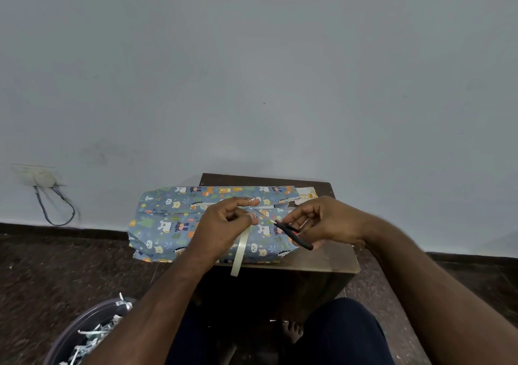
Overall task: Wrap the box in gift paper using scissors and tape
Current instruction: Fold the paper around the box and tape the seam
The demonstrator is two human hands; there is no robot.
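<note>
The box (207, 221), covered in blue animal-print paper (168, 205), lies on a small brown desk (330, 258) against a grey wall. Above it, the left hand (221, 224) pinches a strip of tape (240, 249) between thumb and forefinger, the loose end hanging past the desk's near edge. The right hand (325, 221) grips black scissors (294, 234), blades pointing at the tape near the left fingertips. A bin (84, 334) of paper scraps stands on the floor at lower left.
</note>
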